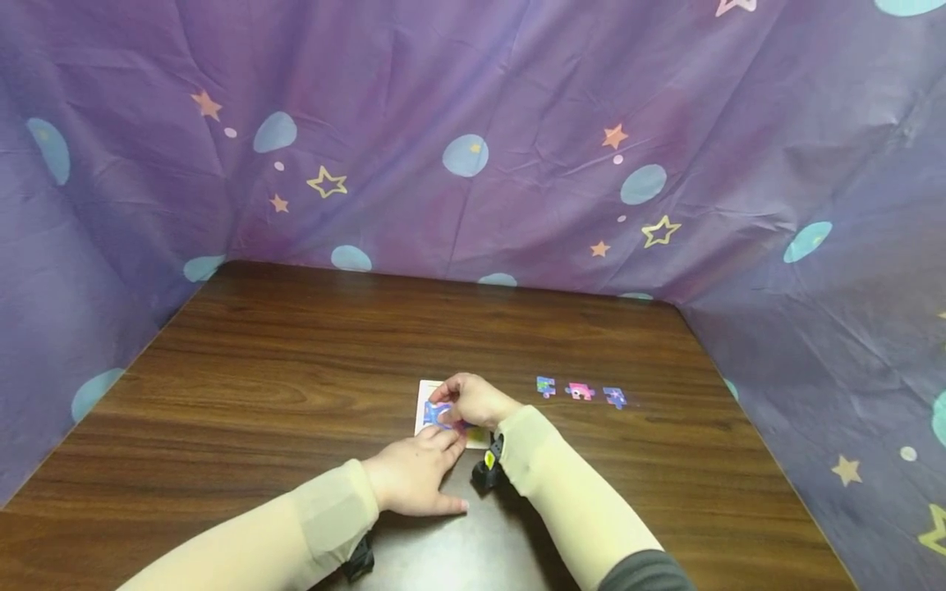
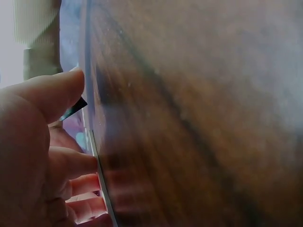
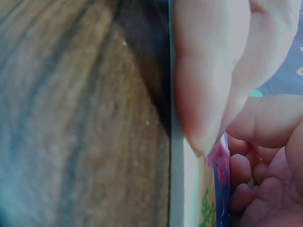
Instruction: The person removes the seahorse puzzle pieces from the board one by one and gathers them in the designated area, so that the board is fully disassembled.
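A small white-bordered puzzle board (image 1: pixel 420 409) lies on the table under both hands, its picture blue, pink and green. My left hand (image 1: pixel 414 476) rests its straight fingers on the near edge of the board, thumb spread out to the right. With bent thumb and forefinger, my right hand (image 1: pixel 479 402) pinches a puzzle piece (image 1: pixel 436 413) down at the board's picture, partly covered by the fingers. In the right wrist view, a fingertip (image 3: pixel 201 142) meets the board close beside a pink patch (image 3: pixel 220 161). The left wrist view shows left fingers (image 2: pixel 85 161) along the board's edge.
Three loose puzzle pieces lie in a row right of the board: a blue-green one (image 1: pixel 545 386), a pink one (image 1: pixel 580 391) and a blue one (image 1: pixel 614 397). The brown wooden table (image 1: pixel 259 394) is bounded by a purple star-patterned curtain (image 1: pixel 399 123).
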Demonstrator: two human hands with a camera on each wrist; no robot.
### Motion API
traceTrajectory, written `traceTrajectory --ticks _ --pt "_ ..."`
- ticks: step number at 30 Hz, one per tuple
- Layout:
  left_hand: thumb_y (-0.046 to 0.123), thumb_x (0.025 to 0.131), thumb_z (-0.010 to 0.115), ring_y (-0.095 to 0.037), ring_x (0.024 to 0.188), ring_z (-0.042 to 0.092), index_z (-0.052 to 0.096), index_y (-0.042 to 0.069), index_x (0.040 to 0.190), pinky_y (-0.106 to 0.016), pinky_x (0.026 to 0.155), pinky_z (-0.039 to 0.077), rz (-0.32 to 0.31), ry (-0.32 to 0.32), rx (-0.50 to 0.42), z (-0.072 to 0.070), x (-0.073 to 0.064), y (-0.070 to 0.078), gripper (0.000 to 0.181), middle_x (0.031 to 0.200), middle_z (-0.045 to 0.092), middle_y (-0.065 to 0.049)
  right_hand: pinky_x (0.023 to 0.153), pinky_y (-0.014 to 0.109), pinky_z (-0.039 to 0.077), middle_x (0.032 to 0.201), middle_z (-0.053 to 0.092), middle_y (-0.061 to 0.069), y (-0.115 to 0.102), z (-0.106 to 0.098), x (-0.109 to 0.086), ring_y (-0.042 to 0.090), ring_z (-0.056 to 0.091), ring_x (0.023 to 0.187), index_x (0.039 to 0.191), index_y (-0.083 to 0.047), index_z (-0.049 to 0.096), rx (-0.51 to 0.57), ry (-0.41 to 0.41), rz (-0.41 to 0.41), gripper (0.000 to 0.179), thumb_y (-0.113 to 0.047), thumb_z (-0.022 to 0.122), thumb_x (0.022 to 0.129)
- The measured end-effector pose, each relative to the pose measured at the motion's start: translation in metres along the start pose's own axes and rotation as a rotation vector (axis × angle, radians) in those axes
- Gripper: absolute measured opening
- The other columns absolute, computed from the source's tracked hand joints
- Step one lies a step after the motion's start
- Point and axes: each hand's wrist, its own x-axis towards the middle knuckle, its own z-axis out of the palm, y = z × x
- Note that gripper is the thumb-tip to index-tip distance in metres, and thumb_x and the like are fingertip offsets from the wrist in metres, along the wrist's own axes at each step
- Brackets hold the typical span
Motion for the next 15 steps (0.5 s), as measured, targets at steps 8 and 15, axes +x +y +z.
traceTrajectory --ticks 8,15 --pt "0.061 0.085 0.058 -0.028 0.137 0.035 0.042 0.0 0.144 -0.035 0.112 0.03 0.018 0.018 -0.01 0.0039 0.0023 -0.0036 0.086 0.146 0.041 -0.012 0.053 0.019 0.045 0.086 0.064 0.004 0.0005 0.0009 -0.0005 0.012 0.055 0.069 0.099 0.006 0.067 -0.002 -0.008 0.0 0.029 0.016 0.066 0.072" --pt "0.059 0.085 0.06 -0.027 0.135 0.038 0.044 0.0 0.142 -0.035 0.111 0.032 0.013 0.014 -0.038 0.0003 0.003 -0.0048 0.085 0.145 0.042 -0.011 0.056 0.021 0.047 0.088 0.063 0.006 0.0006 -0.0013 -0.0005 0.013 0.055 0.072 0.101 0.006 0.066 0.028 -0.031 0.01 0.036 0.019 0.064 0.067"
